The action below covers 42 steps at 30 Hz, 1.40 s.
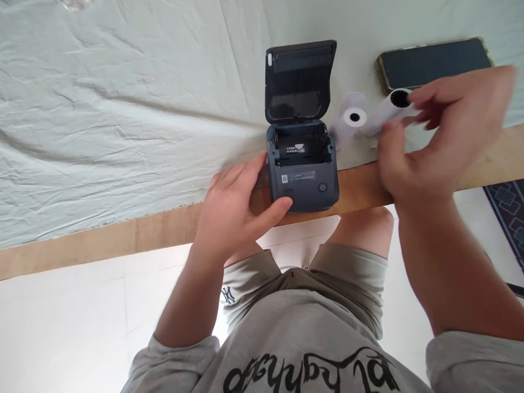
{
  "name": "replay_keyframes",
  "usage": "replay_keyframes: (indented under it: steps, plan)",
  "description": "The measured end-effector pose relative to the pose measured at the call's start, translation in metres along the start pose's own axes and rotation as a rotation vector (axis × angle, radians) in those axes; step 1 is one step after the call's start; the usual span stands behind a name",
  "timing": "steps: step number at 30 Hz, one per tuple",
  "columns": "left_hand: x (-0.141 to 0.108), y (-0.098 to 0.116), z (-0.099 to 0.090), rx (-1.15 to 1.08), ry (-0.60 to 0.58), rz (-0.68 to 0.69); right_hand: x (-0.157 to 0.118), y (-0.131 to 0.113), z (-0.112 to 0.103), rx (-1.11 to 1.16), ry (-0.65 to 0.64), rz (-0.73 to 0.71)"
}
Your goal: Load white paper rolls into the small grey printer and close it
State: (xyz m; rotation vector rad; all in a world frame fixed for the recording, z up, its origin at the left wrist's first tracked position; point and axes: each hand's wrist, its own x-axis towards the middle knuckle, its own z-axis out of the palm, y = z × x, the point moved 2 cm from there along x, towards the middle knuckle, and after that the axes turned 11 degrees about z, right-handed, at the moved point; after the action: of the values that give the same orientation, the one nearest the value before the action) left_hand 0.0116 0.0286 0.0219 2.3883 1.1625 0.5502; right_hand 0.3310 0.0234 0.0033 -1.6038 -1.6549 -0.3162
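A dark portable thermal printer [304, 188] stands at the table edge with its lid [298, 82] swung up and its paper bay exposed. My left hand [235, 210] steadies it, fingertips at its left side and thumb on its front left corner. To its right stands a small white paper roll [346, 130] with a loose flap at the back. Beside that is a larger white paper roll [374, 119] with a dark hollow core. My right hand [444, 128] is closed at this roll's right side, thumb and fingers at its rim; blur and overlap partly hide the fingers.
A phone [436, 63] in a clear case lies behind the right hand. Pale wrinkled cloth [123, 120] covers the table, leaving a bare wooden strip [102, 237] along the front edge. A shiny clear object [77, 4] is cut off at the top left. A patterned mat [507, 210] lies on the floor.
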Motion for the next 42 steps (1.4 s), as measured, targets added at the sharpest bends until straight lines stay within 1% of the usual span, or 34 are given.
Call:
replay_keyframes:
  steps: [2, 3, 7, 11, 13, 16, 18, 20, 24, 31, 34, 37, 40, 42]
  plan:
    - [0.000, 0.000, 0.000, 0.000, -0.005, 0.006, -0.001, -0.008, 0.002, 0.055, -0.113, -0.101]
    - [0.000, 0.000, 0.000, 0.001, -0.006, 0.007, -0.001, -0.010, 0.005, 0.084, -0.170, -0.127]
    - [-0.001, 0.001, 0.001, -0.006, 0.009, 0.019, 0.001, -0.010, 0.012, 0.155, -0.294, -0.121]
    - [-0.001, 0.001, 0.002, -0.006, 0.033, 0.033, 0.002, -0.007, 0.014, 0.145, -0.387, -0.082]
    - [-0.001, 0.001, 0.002, -0.004, 0.032, 0.029, 0.002, -0.006, 0.014, 0.148, -0.397, -0.067]
    - [-0.001, 0.002, 0.000, -0.002, 0.009, 0.014, 0.003, -0.003, 0.015, 0.147, -0.350, -0.056]
    - [-0.001, 0.002, -0.001, 0.000, -0.008, -0.001, 0.005, -0.002, 0.015, 0.134, -0.315, -0.069]
    - [0.000, 0.003, -0.002, 0.004, -0.022, -0.011, 0.006, -0.003, 0.015, 0.126, -0.306, -0.092]
    - [0.000, 0.003, -0.002, 0.012, -0.032, -0.021, 0.006, -0.007, 0.015, 0.155, -0.375, -0.118]
    - [0.000, 0.003, -0.001, 0.014, -0.017, -0.023, 0.005, -0.012, 0.011, 0.230, -0.518, -0.080]
    - [0.000, 0.003, -0.002, 0.003, -0.027, -0.022, 0.007, -0.013, 0.011, 0.232, -0.520, -0.067]
    - [0.000, 0.002, -0.001, 0.002, -0.009, 0.000, 0.007, -0.013, 0.011, 0.231, -0.506, -0.056]
    - [-0.001, 0.000, 0.001, 0.020, 0.035, 0.015, 0.005, -0.012, 0.013, 0.217, -0.525, -0.079]
    - [-0.002, -0.001, 0.002, 0.027, 0.022, 0.003, 0.006, -0.011, 0.014, 0.211, -0.535, -0.101]
